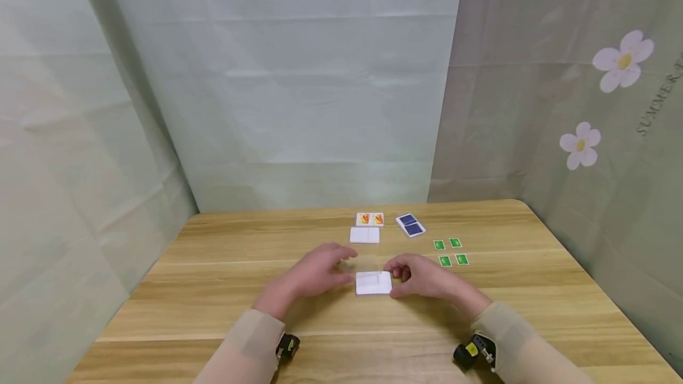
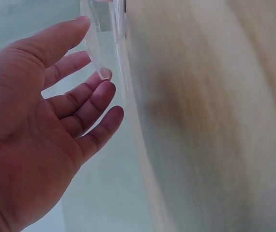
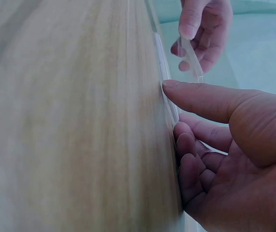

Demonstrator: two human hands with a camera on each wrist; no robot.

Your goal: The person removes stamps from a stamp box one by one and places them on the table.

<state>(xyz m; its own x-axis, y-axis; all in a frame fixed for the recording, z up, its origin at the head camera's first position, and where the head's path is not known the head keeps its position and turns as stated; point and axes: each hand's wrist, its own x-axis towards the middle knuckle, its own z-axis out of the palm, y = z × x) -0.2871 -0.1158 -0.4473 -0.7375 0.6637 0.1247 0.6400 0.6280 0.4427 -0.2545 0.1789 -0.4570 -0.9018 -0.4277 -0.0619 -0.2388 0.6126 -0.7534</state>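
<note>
My left hand (image 1: 322, 268) holds a thin clear plastic cover (image 2: 95, 46) between thumb and fingers, raised and tilted in the left wrist view. Below it on the table lies a flat white rectangular case (image 1: 373, 290), beside the left fingertips. At the case's right end, my right hand (image 1: 421, 276) grips its edge, with the thumb on the near corner and the fingers at the far one. The right wrist view shows that thumb (image 3: 186, 94) against the case's rim, low over the wood, and the clear cover just beyond.
Behind the hands sit another white case (image 1: 365, 235), a case with two orange pictures (image 1: 370, 219) and a dark blue one (image 1: 411, 225). Several small green cards (image 1: 445, 261) lie to the right. The wooden table (image 1: 224, 289) ends at fabric walls (image 1: 299, 105).
</note>
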